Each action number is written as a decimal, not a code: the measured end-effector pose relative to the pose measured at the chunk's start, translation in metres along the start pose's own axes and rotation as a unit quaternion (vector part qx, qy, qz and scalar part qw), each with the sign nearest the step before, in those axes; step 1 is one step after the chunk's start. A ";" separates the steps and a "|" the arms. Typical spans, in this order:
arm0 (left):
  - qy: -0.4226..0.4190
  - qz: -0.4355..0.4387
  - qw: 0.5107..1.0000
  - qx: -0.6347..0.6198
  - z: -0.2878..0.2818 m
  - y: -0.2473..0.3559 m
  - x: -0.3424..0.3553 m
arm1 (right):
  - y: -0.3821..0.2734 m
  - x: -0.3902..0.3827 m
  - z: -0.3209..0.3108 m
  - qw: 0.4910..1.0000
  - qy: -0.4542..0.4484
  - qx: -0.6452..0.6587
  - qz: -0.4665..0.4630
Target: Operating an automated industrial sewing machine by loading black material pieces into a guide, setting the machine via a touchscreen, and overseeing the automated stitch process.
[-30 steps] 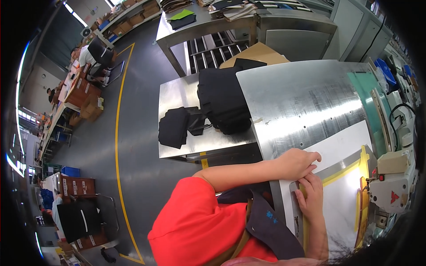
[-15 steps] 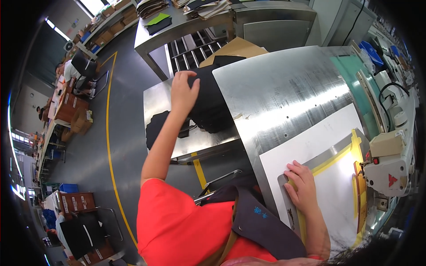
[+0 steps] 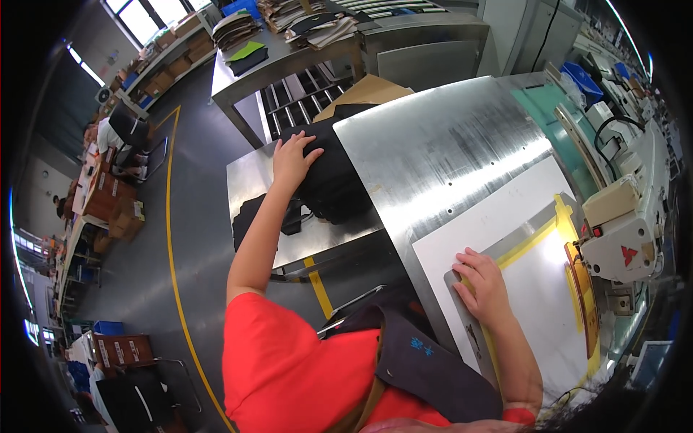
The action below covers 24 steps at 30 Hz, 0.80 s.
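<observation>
My left hand (image 3: 292,159) reaches out to a tall stack of black fabric pieces (image 3: 332,173), fingers apart and resting on its top. The stack lies on a lower steel table (image 3: 346,237), beside a smaller black pile (image 3: 245,213). My right hand (image 3: 480,285) rests with fingers apart on the left edge of a grey, yellow-taped template frame (image 3: 521,252). A white sheet (image 3: 451,242) lies beneath the frame on the raised steel worktop (image 3: 426,144). The head of a white machine (image 3: 617,238) stands at the frame's right.
Behind are a steel table (image 3: 382,36) with paper stacks, a roller rack (image 3: 303,101) and brown board (image 3: 372,90). A blue bin (image 3: 581,79) is at right. Co-workers (image 3: 108,137) sit along benches at left, beyond a yellow floor line (image 3: 172,245).
My left hand has left my right hand and moved up and left onto the black stack. My right hand has stayed on the frame edge. The view has shifted.
</observation>
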<state>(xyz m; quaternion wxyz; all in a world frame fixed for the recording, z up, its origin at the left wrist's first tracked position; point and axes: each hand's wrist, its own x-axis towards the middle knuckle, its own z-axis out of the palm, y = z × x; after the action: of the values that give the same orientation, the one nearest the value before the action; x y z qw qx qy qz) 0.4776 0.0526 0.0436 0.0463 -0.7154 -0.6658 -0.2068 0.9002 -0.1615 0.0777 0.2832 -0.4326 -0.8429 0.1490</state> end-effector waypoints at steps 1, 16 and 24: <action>0.011 0.006 1.000 -0.007 0.002 0.000 -0.002 | 0.000 -0.002 0.000 1.000 0.001 0.003 -0.006; 0.233 -0.069 0.959 -0.149 -0.068 -0.001 -0.002 | 0.004 -0.002 -0.004 1.000 0.000 -0.010 -0.008; 0.036 0.185 0.884 -0.428 -0.106 0.144 -0.009 | 0.006 -0.009 -0.005 0.983 0.048 0.124 0.130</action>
<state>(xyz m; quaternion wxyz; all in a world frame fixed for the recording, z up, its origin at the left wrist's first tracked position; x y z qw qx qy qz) 0.5921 -0.0073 0.1671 -0.2023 -0.7681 -0.3659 -0.4850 0.9111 -0.1658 0.0755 0.3526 -0.5064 -0.7402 0.2669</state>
